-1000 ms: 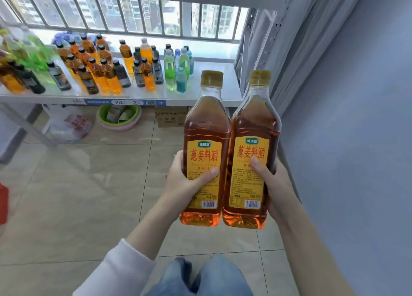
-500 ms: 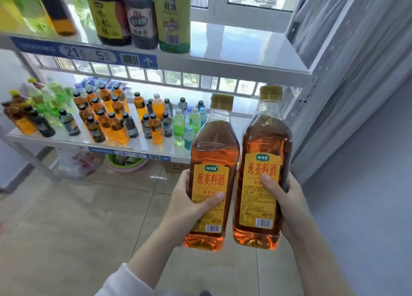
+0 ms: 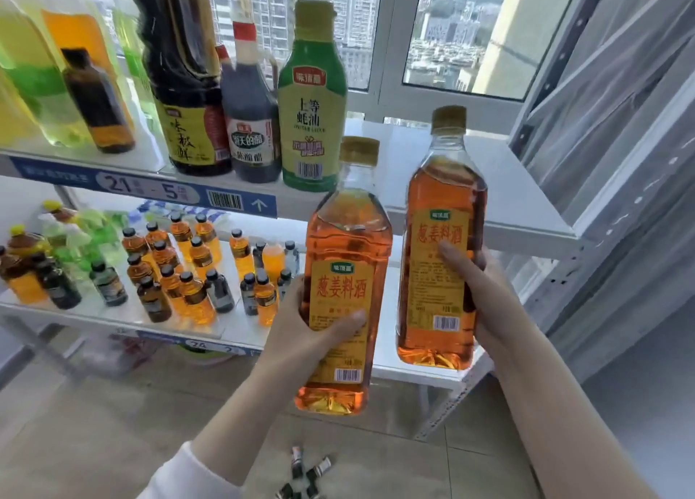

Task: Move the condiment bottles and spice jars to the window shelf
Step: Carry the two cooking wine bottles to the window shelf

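The window shelf [image 3: 470,182] has bare room up and ahead, right of the green bottle [image 3: 312,96]. Both amber bottles are upright before its edge: the right bottle [image 3: 443,212] higher and nearer (likely first in), the left bottle [image 3: 346,242] lower. The right hand [image 3: 485,303] and left hand [image 3: 301,325] each have their grip clamped round a label.

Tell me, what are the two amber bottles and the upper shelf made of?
The left bottle and right bottle look like clear glossy plastic: moulded ridges, liquid showing through. The upper shelf is smooth, white, faintly reflective; painted metal or laminate, unclear.
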{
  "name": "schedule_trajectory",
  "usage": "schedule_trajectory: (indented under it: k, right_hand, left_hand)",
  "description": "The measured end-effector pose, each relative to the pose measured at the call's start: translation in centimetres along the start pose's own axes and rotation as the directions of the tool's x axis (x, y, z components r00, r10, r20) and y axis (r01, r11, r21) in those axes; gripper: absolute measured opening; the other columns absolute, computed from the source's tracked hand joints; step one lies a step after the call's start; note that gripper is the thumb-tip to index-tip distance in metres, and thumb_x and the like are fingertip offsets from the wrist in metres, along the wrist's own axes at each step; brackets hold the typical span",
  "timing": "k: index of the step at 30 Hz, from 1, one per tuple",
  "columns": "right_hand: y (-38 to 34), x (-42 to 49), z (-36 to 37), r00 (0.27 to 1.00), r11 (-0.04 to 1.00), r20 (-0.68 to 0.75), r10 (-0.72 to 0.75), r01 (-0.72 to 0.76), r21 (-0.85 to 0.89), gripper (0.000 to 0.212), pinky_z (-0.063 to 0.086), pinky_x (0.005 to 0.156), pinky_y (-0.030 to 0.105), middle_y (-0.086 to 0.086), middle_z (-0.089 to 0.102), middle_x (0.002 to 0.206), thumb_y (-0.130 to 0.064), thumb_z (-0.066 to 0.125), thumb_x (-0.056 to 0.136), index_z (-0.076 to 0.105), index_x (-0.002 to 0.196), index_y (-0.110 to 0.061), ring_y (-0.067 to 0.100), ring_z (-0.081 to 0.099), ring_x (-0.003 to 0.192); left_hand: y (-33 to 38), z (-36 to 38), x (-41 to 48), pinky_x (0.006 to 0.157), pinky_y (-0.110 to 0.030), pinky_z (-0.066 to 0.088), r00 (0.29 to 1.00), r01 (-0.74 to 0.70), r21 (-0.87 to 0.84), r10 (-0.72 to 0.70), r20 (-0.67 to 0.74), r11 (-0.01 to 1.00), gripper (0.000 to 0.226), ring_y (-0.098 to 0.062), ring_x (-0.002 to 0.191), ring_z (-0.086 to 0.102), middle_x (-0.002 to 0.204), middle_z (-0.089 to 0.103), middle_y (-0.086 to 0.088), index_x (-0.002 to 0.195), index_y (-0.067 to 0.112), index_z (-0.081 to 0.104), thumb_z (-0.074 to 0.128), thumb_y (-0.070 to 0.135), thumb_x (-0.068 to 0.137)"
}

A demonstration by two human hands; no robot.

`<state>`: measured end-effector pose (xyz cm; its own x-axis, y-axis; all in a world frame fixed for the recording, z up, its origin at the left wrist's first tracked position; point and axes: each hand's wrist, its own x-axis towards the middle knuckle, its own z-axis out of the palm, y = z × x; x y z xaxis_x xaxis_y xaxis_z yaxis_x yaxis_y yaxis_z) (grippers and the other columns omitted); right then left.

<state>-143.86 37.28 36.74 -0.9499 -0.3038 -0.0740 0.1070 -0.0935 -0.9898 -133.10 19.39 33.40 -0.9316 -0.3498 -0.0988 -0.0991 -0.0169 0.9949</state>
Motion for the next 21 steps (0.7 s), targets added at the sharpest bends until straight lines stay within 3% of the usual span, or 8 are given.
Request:
schedule_trajectory:
  k: [4, 10, 15, 18, 21]
  right_hand:
    - [-1.6, 5.4, 0.7, 0.999, 1.000, 0.028, -0.028, 0.028, -0.005, 0.051, 0.057, 0.066, 0.035, 0.007, 0.073, 0.099, -0.038, 0.073, 0.070, 0.057, 0.113, -0.016, 0.025, 0.071, 0.087]
    - [-3.6, 13.1, 0.7, 0.996, 1.000, 0.089, -0.020, 0.022, -0.020, 0.054, 0.058, 0.070, 0.037, 0.009, 0.072, 0.103, -0.040, 0.069, 0.068, 0.056, 0.115, -0.016, 0.026, 0.071, 0.089]
    - [-5.4, 19.0, 0.7, 0.989, 1.000, 0.145, -0.008, 0.010, -0.010, 0.065, 0.056, 0.079, 0.042, 0.012, 0.070, 0.106, -0.042, 0.070, 0.064, 0.055, 0.118, -0.011, 0.028, 0.070, 0.093]
    - [-6.5, 22.3, 1.1, 0.985, 1.000, 0.168, -0.025, 0.026, -0.006, 0.051, 0.058, 0.073, 0.037, 0.010, 0.072, 0.100, -0.041, 0.068, 0.070, 0.059, 0.111, -0.010, 0.025, 0.071, 0.088]
    - [-7.1, 25.4, 1.7, 0.980, 0.999, 0.191, -0.053, 0.050, 0.017, 0.032, 0.058, 0.064, 0.030, 0.006, 0.073, 0.093, -0.035, 0.066, 0.078, 0.061, 0.101, -0.013, 0.021, 0.072, 0.083]
  left_hand:
    - [2.0, -0.3, 4.2, 0.064, -0.022, 0.051, 1.000, -0.009, 0.003, 0.009, 0.008, 1.000, 0.069, 0.000, 0.075, 0.067, 0.090, 0.067, 0.015, 0.099, 0.037, 0.049, 0.070, 0.056, 0.037]
    - [3.6, 1.2, 9.5, 0.052, -0.010, 0.049, 1.000, -0.030, -0.053, 0.029, -0.008, 0.998, 0.064, 0.005, 0.071, 0.066, 0.077, 0.069, 0.022, 0.097, 0.035, 0.050, 0.070, 0.051, 0.038]
    - [4.8, 2.7, 13.0, 0.063, -0.021, 0.053, 0.995, -0.055, -0.068, 0.050, -0.081, 0.996, 0.070, 0.000, 0.077, 0.068, 0.082, 0.070, 0.022, 0.099, 0.036, 0.053, 0.079, 0.058, 0.038]
    - [5.4, 3.4, 14.7, 0.066, -0.026, 0.052, 0.987, -0.058, -0.093, 0.043, -0.158, 0.994, 0.064, 0.000, 0.074, 0.068, 0.078, 0.070, 0.024, 0.095, 0.035, 0.053, 0.079, 0.047, 0.038]
    - [5.7, 4.0, 16.2, 0.076, -0.038, 0.056, 0.978, -0.061, -0.086, 0.042, -0.203, 0.994, 0.083, -0.010, 0.083, 0.069, 0.088, 0.072, 0.015, 0.102, 0.035, 0.055, 0.077, 0.061, 0.026]
